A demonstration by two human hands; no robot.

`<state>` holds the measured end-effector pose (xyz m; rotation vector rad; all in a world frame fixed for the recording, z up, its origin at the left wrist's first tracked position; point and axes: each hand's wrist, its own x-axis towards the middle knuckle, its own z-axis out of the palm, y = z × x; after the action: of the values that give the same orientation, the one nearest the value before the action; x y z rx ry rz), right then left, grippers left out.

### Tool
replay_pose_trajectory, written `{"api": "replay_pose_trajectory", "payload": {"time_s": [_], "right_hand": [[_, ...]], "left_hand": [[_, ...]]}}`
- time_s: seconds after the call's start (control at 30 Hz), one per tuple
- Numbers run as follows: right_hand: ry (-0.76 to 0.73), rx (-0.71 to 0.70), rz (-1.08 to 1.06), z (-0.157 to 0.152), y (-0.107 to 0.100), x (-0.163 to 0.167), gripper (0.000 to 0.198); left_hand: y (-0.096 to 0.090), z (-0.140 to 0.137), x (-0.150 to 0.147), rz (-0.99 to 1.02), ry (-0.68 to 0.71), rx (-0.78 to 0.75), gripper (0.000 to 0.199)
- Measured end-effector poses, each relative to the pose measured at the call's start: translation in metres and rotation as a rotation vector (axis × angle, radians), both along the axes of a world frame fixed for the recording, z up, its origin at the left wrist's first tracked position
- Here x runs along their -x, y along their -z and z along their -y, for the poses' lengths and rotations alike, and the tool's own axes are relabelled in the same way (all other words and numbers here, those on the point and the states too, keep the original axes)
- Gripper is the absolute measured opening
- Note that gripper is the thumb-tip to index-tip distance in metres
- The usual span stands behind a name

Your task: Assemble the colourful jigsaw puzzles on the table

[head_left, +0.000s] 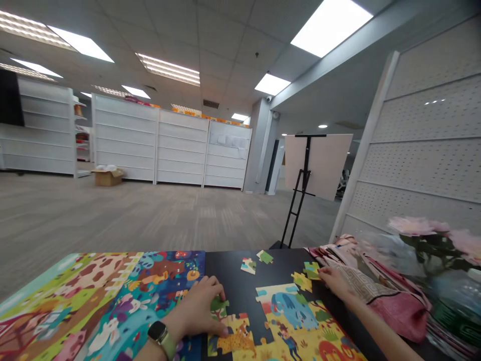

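At the table's middle, my left hand curls its fingers and thumb around a green puzzle piece. Its thumb rests at the edge of a joined puzzle section with a spotted cheetah. A larger joined section with a blue elephant lies to the right. My right hand is closed, fingertips at the edge of a green and yellow puzzle piece. A yellow piece lies beside that one. Two loose pieces, one with red and white and one green, lie farther back.
Illustrated puzzle picture boards cover the table's left side. On the right are a pink patterned bag, pink flowers and a plastic bottle. Beyond the dark table stand an easel, a cardboard box and white shelving.
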<state>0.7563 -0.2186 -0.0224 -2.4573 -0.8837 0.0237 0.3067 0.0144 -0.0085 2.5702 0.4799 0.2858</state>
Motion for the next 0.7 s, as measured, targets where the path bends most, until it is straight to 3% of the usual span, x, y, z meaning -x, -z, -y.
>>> {"api": "replay_pose_trajectory", "payload": {"time_s": [0.17, 0.3, 0.43, 0.6, 0.7], "right_hand": [[-0.098, 0.010, 0.166, 0.006, -0.002, 0.024, 0.024], [-0.228, 0.023, 0.140, -0.003, 0.004, 0.046, 0.028], [-0.207, 0.008, 0.056, -0.013, -0.003, 0.050, 0.022], [-0.181, -0.122, -0.066, -0.016, -0.025, 0.057, 0.029], [-0.185, -0.220, -0.124, 0.002, -0.035, 0.079, 0.041]], "left_hand": [[-0.003, 0.001, 0.000, -0.003, 0.004, -0.008, 0.061], [-0.006, 0.002, 0.002, -0.004, 0.005, -0.009, 0.060], [-0.006, 0.002, 0.002, -0.004, 0.013, -0.021, 0.059], [-0.008, 0.003, 0.003, -0.018, 0.009, -0.054, 0.057], [-0.010, 0.004, 0.004, -0.026, 0.016, -0.049, 0.057]]}}
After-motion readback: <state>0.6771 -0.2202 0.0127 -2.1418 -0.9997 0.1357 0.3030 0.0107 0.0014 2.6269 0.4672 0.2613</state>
